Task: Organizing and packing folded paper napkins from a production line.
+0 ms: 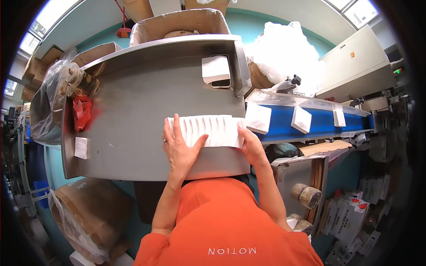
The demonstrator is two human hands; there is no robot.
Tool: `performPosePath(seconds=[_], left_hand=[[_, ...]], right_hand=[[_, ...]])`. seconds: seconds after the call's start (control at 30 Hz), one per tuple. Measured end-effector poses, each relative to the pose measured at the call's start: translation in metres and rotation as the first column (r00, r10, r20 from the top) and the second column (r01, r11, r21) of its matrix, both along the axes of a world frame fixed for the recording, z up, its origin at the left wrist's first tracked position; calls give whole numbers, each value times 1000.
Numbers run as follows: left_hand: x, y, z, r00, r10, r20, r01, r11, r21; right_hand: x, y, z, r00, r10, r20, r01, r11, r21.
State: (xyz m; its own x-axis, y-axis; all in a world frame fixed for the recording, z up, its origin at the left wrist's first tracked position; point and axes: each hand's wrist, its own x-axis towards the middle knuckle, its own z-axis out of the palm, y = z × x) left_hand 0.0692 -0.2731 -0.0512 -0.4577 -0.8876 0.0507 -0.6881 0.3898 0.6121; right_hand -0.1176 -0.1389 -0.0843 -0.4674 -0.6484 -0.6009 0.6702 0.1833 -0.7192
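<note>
In the head view, one fanned row of white packets [208,130] lay on the steel table [133,115], its long axis running left to right across the person, the overlapping packets lined up edge on edge toward the blue conveyor belt [319,124]. The left hand [179,146] lay flat on the row's left end, fingers [171,128] spread wide and stretched away from the body, thumb angled under the middle of the row. The right hand [250,144] pressed the row's right end, fingers curled narrow against it; whether they gripped a packet could not be told. Beyond the right fingertips, three single white packets [301,119] sat spaced along the belt. Well beyond the left fingertips one white stack [215,69] lay over a dark phone. Far left of the left fingers lay one small white packet [81,147] and one red bag [81,113].
</note>
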Motion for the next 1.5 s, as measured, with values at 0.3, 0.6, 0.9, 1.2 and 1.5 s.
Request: performPosePath(seconds=[0.3,0.6,0.9,1.2,1.5], left_hand=[[-10,6,2,998,-47,-34,47,999,12],[-10,4,1,1000,-19,-5,19,1000,9],[-12,6,2,999,-30,-18,31,999,30],[-14,3,5,1000,-18,15,17,1000,22],[-27,3,11,997,-17,76,15,1000,25]], right_hand=[[-1,-5,-6,973,18,-231,16,989,145],[5,5,2,991,14,135,-9,999,-38],[12,-16,5,943,151,-296,-85,971,222],[17,-26,5,987,127,-97,-117,988,103],[21,-25,7,996,91,18,-90,996,-5]])
